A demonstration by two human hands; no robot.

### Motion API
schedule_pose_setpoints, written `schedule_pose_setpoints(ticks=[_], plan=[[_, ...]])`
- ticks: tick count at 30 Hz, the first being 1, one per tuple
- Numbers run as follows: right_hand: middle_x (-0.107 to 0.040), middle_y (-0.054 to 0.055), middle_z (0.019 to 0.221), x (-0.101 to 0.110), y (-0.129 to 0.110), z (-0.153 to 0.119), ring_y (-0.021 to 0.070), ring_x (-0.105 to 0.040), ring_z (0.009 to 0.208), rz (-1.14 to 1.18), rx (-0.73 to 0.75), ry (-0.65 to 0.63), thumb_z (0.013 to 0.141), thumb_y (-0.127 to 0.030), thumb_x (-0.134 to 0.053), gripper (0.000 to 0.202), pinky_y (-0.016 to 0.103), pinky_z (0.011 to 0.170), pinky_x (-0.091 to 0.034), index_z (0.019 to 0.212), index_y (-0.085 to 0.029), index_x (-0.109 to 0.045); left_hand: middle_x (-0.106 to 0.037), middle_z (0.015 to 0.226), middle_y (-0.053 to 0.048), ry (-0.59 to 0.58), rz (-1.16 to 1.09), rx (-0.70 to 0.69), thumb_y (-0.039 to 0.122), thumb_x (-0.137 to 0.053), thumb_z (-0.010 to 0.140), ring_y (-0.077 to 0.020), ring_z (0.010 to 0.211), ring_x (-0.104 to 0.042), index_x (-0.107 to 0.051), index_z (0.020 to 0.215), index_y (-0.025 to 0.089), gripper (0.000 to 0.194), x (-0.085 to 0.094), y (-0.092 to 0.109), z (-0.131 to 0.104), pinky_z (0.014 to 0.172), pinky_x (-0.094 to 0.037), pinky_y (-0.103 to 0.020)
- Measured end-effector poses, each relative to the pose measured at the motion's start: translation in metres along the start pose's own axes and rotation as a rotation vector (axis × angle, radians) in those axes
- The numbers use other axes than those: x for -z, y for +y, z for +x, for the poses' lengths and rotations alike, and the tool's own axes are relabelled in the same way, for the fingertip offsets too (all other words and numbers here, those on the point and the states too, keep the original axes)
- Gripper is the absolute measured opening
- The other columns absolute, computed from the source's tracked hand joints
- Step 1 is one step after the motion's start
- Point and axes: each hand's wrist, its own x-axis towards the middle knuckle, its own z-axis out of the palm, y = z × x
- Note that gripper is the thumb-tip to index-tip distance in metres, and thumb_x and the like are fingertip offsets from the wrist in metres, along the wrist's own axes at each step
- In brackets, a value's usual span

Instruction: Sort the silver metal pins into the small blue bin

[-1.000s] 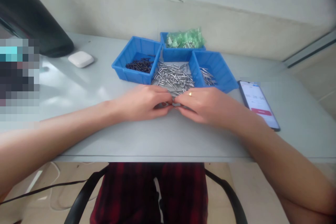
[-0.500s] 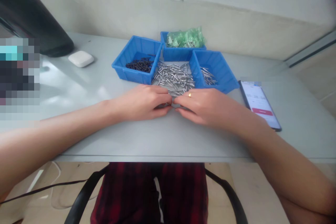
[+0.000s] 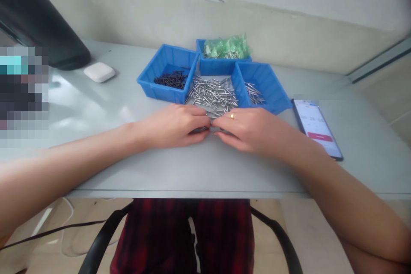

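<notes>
A loose pile of thin silver rivets (image 3: 212, 93) lies on the table between three blue bins. Just in front of it, my left hand (image 3: 180, 125) is closed in a pinch, with a thin silver rivet partly showing between thumb and fingers. My right hand (image 3: 245, 128), wearing a ring, meets it fingertip to fingertip. Its thumb and fingers are pinched too, but whatever they hold is hidden. More silver rivets lie in the right blue bin (image 3: 272, 90). Dark screws (image 3: 171, 79) fill part of the left blue bin (image 3: 150, 87).
At the back, a blue bin (image 3: 216, 67) holds a green plastic bag (image 3: 227, 47) of small metal parts. A phone (image 3: 317, 130) lies beside my right forearm. A white case (image 3: 99, 72) and a dark cylinder (image 3: 61, 38) stand left. The table's front edge (image 3: 205, 194) runs before my lap.
Hardly anything differs: both hands stay together in the same place, fingertips nearly still. The view has shifted very slightly.
</notes>
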Motion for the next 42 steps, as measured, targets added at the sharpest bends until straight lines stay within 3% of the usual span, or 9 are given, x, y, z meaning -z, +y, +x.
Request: schedule_pose_setpoints(ticks=[42], plan=[[-0.064, 0.005, 0.078, 0.0020, -0.0029, -0.0006, 0.0165, -0.057, 0.071, 0.011, -0.018, -0.049, 0.093, -0.025, -0.043, 0.019, 0.029, 0.058, -0.030, 0.088, -0.015, -0.059, -0.058, 0.077, -0.003, -0.017, 0.017, 0.025, 0.024, -0.049, 0.090, -0.0133, 0.068, -0.055, -0.061, 0.086, 0.016, 0.015, 0.0006, 0.0000, -0.0004, 0.062, -0.041, -0.025]])
